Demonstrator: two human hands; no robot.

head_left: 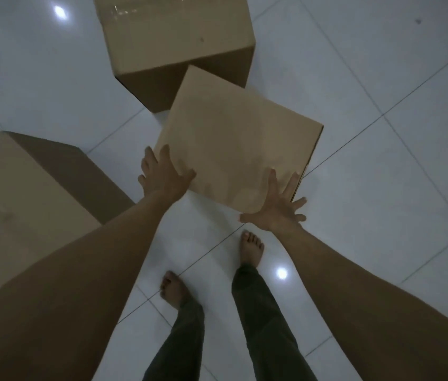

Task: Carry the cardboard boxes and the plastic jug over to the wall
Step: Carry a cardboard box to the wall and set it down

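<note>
On tiled floor (382, 78) | cardboard boxes (178, 42): 3 | left hand (162, 177), right hand (275, 213) spread-fingered against nearest box (233, 149)

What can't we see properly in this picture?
- The plastic jug and the wall: not in the head view at all, outside the frame.
- Far box: its top is cut off by the upper edge, and its near corner is hidden behind the middle box.
- Left box: cut by the left edge, partly covered by the left forearm.
- Middle box: closed, so its contents are hidden.
</note>
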